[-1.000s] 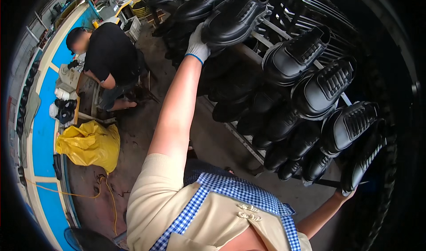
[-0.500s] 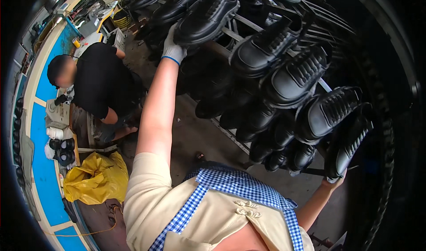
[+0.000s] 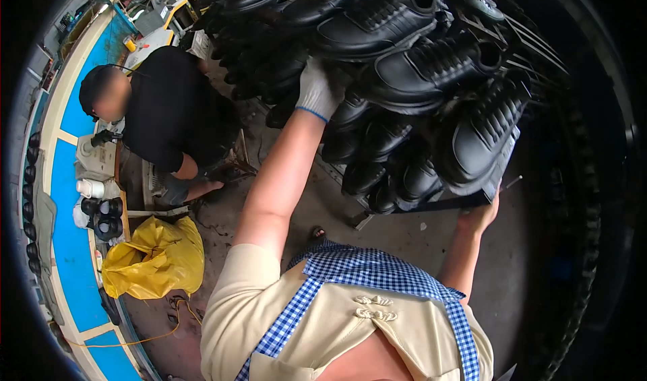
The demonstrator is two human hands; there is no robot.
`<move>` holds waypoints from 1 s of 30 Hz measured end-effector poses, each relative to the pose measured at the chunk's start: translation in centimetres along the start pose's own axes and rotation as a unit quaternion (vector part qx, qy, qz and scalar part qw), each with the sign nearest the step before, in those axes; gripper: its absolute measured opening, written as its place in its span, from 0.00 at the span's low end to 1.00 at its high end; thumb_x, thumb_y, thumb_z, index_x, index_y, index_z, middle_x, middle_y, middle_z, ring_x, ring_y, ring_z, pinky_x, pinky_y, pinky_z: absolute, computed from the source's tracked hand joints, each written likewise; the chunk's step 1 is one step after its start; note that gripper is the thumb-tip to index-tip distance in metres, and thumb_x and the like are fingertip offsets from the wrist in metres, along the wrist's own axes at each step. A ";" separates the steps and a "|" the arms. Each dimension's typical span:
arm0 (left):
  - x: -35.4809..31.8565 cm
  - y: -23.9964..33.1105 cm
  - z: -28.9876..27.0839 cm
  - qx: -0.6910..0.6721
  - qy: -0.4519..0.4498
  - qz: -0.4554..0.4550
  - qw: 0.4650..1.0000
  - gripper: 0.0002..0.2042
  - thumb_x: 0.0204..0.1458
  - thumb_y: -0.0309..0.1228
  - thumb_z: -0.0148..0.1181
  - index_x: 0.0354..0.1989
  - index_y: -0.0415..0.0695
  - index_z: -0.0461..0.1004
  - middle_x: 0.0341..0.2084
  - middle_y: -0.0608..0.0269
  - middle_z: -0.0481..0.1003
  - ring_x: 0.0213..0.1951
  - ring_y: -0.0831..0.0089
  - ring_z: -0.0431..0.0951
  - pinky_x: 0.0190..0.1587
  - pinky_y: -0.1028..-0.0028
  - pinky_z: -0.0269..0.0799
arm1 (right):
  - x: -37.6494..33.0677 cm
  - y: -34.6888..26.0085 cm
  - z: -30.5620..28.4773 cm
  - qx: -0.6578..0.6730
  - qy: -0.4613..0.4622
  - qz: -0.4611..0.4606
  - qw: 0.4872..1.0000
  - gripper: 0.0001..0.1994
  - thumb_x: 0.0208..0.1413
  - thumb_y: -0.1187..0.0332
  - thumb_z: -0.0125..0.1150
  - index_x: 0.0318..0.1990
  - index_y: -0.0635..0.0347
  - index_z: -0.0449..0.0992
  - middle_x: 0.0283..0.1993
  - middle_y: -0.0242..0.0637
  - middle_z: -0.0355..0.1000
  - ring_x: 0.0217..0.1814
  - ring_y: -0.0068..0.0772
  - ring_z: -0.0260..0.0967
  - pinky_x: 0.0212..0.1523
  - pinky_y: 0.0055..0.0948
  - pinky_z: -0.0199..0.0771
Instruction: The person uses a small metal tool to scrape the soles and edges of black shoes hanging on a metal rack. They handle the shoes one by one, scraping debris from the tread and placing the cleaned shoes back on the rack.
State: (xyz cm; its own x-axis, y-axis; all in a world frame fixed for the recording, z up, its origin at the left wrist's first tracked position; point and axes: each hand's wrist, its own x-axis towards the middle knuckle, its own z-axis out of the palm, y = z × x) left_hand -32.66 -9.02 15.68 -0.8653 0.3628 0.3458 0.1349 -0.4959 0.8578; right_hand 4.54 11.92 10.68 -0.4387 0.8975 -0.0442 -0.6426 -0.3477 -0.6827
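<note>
A metal rack full of black shoes fills the upper right. My left hand, in a grey glove with a blue cuff, reaches up and presses under a black laced shoe on an upper row; its fingers are hidden behind the shoe. My bare right hand grips the rack's lower bar just below another black shoe. My cream top with blue checked straps fills the bottom of the view.
A person in black crouches at the left by a blue-topped workbench with small tools. A yellow bag lies on the concrete floor, with an orange cord beside it.
The view has swung so the rack sits closer and more central. My left hand stays up at the upper shoes, and my right hand has come in along the rack's lower bar.
</note>
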 end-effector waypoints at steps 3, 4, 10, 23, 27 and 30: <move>1.1 3.9 3.3 -0.161 -0.009 -0.093 0.983 0.21 0.57 0.34 0.55 0.60 0.45 0.69 0.57 0.55 0.72 0.60 0.58 0.70 0.62 0.62 0.67 | 1.6 0.4 1.1 -0.041 0.004 -0.022 0.999 0.23 0.69 0.58 0.49 0.61 0.68 0.69 0.60 0.41 0.71 0.60 0.34 0.70 0.60 0.35 0.69; 0.3 5.8 5.0 -0.264 0.007 -0.155 0.952 0.22 0.56 0.33 0.56 0.60 0.45 0.68 0.58 0.55 0.71 0.61 0.58 0.70 0.63 0.61 0.67 | 1.8 0.5 1.0 -0.069 0.032 -0.021 0.997 0.23 0.69 0.57 0.48 0.61 0.68 0.69 0.60 0.41 0.71 0.60 0.35 0.71 0.60 0.35 0.69; 0.1 6.4 3.8 0.310 -0.021 0.089 0.946 0.21 0.62 0.42 0.46 0.59 0.47 0.70 0.58 0.58 0.72 0.59 0.59 0.72 0.63 0.59 0.66 | -1.4 -2.4 5.2 0.004 0.042 0.045 0.998 0.20 0.69 0.57 0.50 0.58 0.61 0.72 0.54 0.35 0.75 0.55 0.32 0.73 0.55 0.32 0.71; -0.6 19.2 5.5 -0.110 0.172 -0.111 0.973 0.22 0.60 0.44 0.50 0.60 0.50 0.69 0.59 0.59 0.73 0.61 0.58 0.71 0.64 0.58 0.67 | -8.6 -9.2 11.8 0.014 -0.079 0.032 0.996 0.22 0.69 0.51 0.48 0.53 0.62 0.72 0.53 0.38 0.74 0.53 0.31 0.71 0.57 0.33 0.68; 1.6 21.4 3.1 -0.098 0.147 -0.107 0.979 0.22 0.61 0.45 0.49 0.61 0.50 0.69 0.59 0.59 0.73 0.60 0.58 0.72 0.63 0.58 0.68 | -12.9 -8.8 15.4 0.056 -0.096 0.031 0.993 0.18 0.73 0.55 0.43 0.48 0.61 0.72 0.49 0.29 0.70 0.51 0.20 0.63 0.55 0.24 0.63; 0.5 22.6 1.2 -0.089 0.152 -0.126 0.976 0.22 0.61 0.45 0.48 0.61 0.49 0.69 0.59 0.58 0.73 0.60 0.58 0.72 0.63 0.57 0.69 | -15.6 -8.9 14.3 0.025 -0.111 0.016 0.993 0.16 0.73 0.58 0.42 0.40 0.62 0.68 0.37 0.26 0.61 0.41 0.20 0.55 0.45 0.21 0.60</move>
State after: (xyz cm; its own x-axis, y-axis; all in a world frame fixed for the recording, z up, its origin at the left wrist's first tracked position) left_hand -29.46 -19.09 35.73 -0.9672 0.2533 -0.0201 -0.1636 -0.5604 0.8119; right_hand 8.08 -2.86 27.88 -0.5843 0.8053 0.1003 -0.6537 -0.3939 -0.6462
